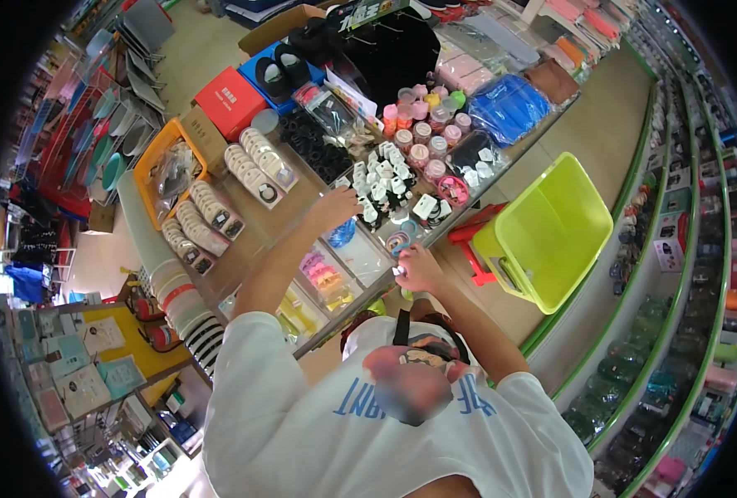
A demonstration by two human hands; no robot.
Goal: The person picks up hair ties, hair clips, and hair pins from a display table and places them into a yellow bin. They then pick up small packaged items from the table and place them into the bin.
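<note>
Head view: the right hand [418, 270] is pressed shut, its fingertips pinching a small white item [399, 270] just above the near edge of the shop counter [298, 203]. The left hand [332, 207] is stretched further in over the counter, its fingers curled beside a tray of black-and-white carded pieces [378, 187]. Whether it grips anything cannot be told.

Behind that tray, toward the far edge, stand round pink-lidded jars [422, 133], with a blue bag [509, 108] past them. Along the counter's left part lie rows of round packaged discs [256, 166], an orange basket [162, 162] and a red box [229, 101].

On the floor off the counter's right end, a lime-green plastic basket [551, 232] sits touching a red stool [472, 241]. Green-edged shelves [675, 274] run along the aisle's right side.
</note>
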